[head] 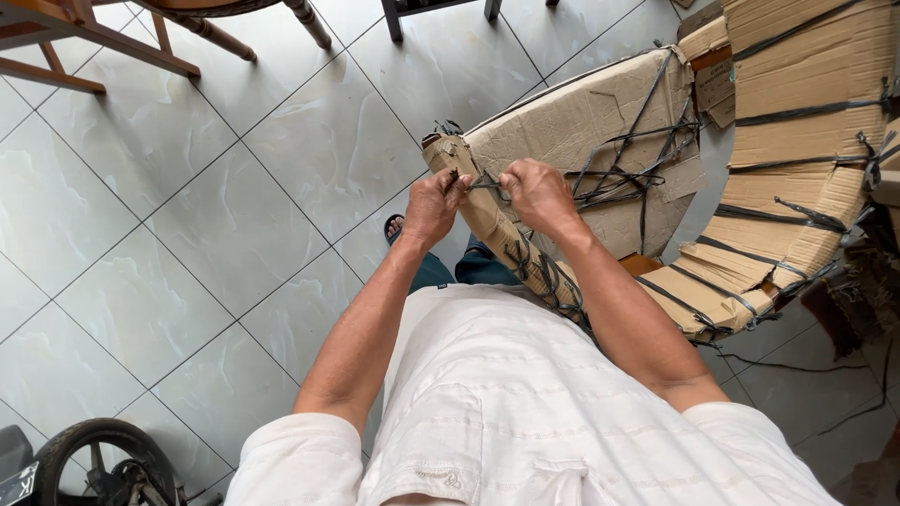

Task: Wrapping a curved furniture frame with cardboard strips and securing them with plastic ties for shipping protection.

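Glossy pale floor tiles [187, 187], wooden furniture legs [84, 42], black wheel [98, 459]

Both hands [487, 199] grip strap [483, 186] — cardboard-wrapped leg [487, 220].

Two hands: left hand [433, 204], right hand [536, 192]. Three cardboard-wrapped furniture pieces bound with black straps: a narrow leg-like piece [487, 220] under the hands, a wide panel [581, 122] behind it, a large curved piece [806, 141] at right. One sandalled foot [394, 227]. One wheel [89, 450] bottom left. Two wooden chair legs [220, 37] up top.
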